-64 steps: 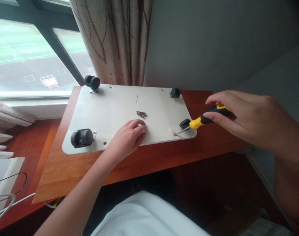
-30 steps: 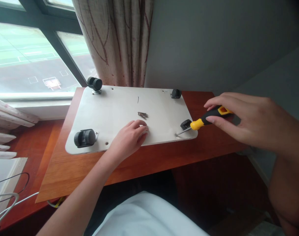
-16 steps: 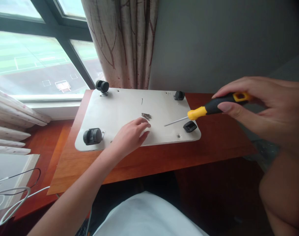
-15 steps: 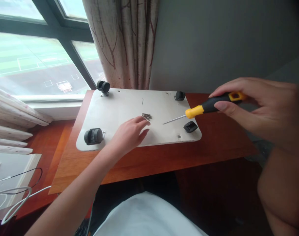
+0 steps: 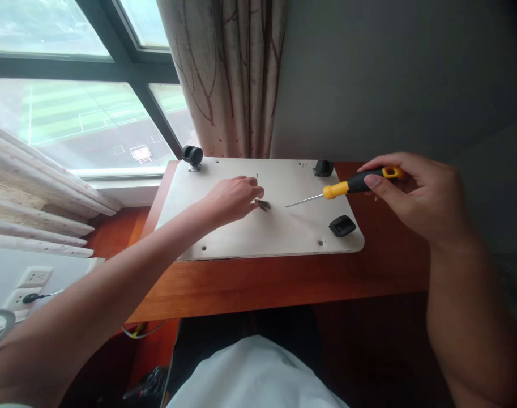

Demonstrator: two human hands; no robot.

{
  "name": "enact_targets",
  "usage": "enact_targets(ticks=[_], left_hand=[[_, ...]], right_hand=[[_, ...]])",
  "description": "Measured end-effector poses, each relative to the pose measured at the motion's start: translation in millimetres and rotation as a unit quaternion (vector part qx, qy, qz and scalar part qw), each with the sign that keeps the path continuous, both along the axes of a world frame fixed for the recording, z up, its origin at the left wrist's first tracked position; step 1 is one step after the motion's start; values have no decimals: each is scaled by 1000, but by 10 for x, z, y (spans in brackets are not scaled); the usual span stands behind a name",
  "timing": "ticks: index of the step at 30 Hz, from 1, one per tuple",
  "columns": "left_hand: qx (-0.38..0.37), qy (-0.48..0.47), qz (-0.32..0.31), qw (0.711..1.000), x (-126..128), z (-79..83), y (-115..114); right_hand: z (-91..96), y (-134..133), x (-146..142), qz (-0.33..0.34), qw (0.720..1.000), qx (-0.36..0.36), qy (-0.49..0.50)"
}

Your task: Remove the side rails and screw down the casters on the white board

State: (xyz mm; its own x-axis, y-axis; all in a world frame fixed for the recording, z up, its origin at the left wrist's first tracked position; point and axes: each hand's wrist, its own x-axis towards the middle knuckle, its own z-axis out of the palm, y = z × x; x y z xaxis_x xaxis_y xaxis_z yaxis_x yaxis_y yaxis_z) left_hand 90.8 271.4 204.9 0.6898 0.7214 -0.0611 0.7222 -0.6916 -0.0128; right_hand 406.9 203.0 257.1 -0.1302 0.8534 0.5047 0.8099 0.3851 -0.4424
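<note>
While the right hand [image 5: 423, 195] holds a black-and-yellow screwdriver [image 5: 358, 182], tip pointing left over the white board [image 5: 241, 235] on the wooden table [image 5: 262, 283], the left hand [image 5: 235, 198] is at the screws [image 5: 264, 204] near the board's centre; whether it pinches 1, I cannot tell. 3 casters [image 5: 342, 226] show at the board's far-left, far-right and near-right corners.

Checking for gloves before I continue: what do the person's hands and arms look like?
The left hand and right hand are ungloved; no rings or watch can be seen. Both forearms are bare, with no visible markings. A plain whitish top shows below.
</note>
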Motion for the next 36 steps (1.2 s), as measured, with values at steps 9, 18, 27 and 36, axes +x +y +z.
enact_targets(ticks=[9,18,27,36], left_hand=[[-5,-24,1,1000,-44,-124,38],[-72,-197,26,977,-29,-46,-37],[-200,-430,63,878,127,-138,-286],[-146,-433,46,888,155,-138,-304]], right_hand=[[-91,76,112,-13,1000,-9,4],[-51,56,55,-5,999,-8,37],[95,-55,-26,26,973,42,224],[130,-116,-35,27,983,36,180]])
